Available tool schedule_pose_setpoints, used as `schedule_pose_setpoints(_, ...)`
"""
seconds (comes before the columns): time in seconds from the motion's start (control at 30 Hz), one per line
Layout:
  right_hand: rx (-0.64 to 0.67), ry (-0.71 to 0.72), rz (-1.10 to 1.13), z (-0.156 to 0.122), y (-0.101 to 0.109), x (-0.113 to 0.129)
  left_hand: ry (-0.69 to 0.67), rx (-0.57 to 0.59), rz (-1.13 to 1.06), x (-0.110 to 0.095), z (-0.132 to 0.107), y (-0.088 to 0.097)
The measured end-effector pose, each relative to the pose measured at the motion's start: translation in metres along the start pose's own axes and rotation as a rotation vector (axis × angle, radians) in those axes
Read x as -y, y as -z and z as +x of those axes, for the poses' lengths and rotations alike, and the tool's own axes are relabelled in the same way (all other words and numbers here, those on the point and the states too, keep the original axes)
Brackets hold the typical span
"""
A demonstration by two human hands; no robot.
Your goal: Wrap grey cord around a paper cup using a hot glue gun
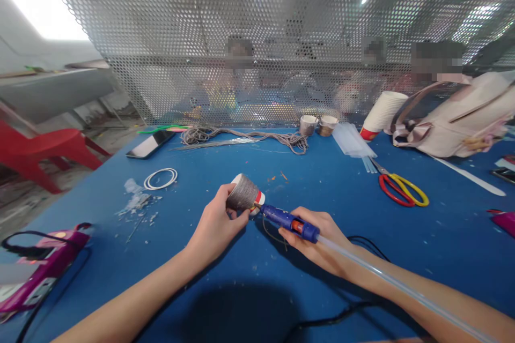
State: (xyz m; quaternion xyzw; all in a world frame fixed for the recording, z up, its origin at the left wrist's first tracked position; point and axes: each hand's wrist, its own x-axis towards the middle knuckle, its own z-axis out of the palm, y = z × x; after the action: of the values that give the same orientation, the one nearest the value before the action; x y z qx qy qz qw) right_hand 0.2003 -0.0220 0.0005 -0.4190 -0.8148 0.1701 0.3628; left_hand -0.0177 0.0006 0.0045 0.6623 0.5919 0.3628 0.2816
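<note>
Apparently gluing thin grey cord round a tapered white-and-red paper cup, held tilted in the curled left hand at the nozzle of a blue plastic glue gun clasped in the right hand, and probably needing next to wind on the trailing cord.

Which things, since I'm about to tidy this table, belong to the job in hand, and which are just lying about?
In the job:
cord-wrapped cup, in the left hand
blue glue gun, in the right hand
probably also grey cord, stacked cups

Seemingly just lying about:
phone
pale bag
clear scraps
</note>
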Motion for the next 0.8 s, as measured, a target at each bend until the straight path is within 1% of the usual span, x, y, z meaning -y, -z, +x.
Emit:
schedule_pose_setpoints(0.17,-0.004,0.074,-0.011,-0.0010,-0.0016,-0.0021,0.006,0.007,0.019,0.0015,0.0000,-0.0007)
schedule_pose_setpoints(0.3,0.012,0.062,-0.017,-0.0020,-0.0016,-0.0043,0.005,0.017,0.017,0.0019,0.0005,-0.0010)
schedule_pose_setpoints(0.47,0.066,0.073,-0.007,-0.0036,0.0000,-0.0059,0.014,0.019,0.028,0.0019,0.0002,-0.0004)
schedule_pose_setpoints(0.67,0.027,0.079,-0.053,-0.0043,0.0007,-0.0072,-0.005,0.014,0.016,0.0015,-0.0002,0.0001)
schedule_pose_setpoints(0.8,0.049,0.095,-0.028,-0.0048,0.0009,-0.0069,0.001,0.021,0.010,0.0005,-0.0002,0.0002)
